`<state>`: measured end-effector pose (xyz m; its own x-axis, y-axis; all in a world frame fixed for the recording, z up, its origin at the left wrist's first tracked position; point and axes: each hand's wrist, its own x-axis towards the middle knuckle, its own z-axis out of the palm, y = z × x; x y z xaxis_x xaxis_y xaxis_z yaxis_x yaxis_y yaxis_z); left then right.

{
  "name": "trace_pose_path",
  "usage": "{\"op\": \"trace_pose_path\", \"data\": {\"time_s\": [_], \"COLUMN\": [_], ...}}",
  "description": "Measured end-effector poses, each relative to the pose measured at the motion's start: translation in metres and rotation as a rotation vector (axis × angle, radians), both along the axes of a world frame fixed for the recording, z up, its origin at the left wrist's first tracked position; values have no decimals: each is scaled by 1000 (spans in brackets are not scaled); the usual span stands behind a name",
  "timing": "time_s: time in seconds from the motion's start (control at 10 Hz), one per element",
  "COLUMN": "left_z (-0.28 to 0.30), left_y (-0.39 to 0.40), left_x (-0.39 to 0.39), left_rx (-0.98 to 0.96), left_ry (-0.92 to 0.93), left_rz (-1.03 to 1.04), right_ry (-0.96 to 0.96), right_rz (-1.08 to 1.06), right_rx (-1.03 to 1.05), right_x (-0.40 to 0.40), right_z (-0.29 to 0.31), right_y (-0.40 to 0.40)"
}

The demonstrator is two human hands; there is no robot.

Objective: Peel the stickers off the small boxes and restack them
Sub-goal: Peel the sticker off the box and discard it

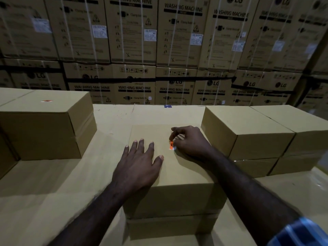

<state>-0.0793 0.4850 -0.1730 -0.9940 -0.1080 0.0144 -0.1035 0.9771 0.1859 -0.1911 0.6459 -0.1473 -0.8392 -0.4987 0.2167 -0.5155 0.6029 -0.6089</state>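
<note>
Here we go: the left hand (137,161) lies flat, fingers spread wide, pressing down on the top of the centre box (170,176). That looks like bracing, so the carton does not slide or lift while the other hand works. The right hand (189,142) is curled over, thumb and forefinger pinching the orange sticker (171,145) near the middle of the box top, just beside the left thumb. One end of the sticker looks lifted off the cardboard, though it is small and I cannot be sure how much has come free. Its long axis runs away from the person, toward the wall of washing machine cartons (177,41) behind.

The centre box sits on top of another box (170,226), both on the cardboard-covered counter (53,201). To the left stands a separate box (48,125) with an orange sticker (46,101) on its top, so by my reckoning that one is not yet done. To the right a stack of plain boxes (248,137) shows no stickers on the faces I can see, probably the finished pile. A blue striped sleeve (300,231) peeks in at the lower right.
</note>
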Motion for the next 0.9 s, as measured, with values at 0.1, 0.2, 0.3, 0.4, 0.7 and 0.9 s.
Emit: {"op": "trace_pose_path", "data": {"time_s": [0.1,0.2,0.3,0.4,0.7,0.9], "left_z": [0,0,-1,-1,-1,-2], "left_y": [-1,0,0,0,0,-1], "left_x": [0,0,-1,0,0,-1], "left_rx": [8,1,0,8,5,10], "left_ry": [-5,-3,-5,-4,1,5], "left_rz": [-1,2,3,6,2,2], "right_ry": [26,28,33,40,-5,26], "right_rz": [-6,-43,-55,-62,13,-17], "right_rx": [0,-21,-8,-55,13,-57], "right_x": [-1,-4,-4,-4,-6,-1], "right_z": [-2,-6,-7,-7,-2,-6], "right_y": [-2,-3,-4,-4,1,1]}}
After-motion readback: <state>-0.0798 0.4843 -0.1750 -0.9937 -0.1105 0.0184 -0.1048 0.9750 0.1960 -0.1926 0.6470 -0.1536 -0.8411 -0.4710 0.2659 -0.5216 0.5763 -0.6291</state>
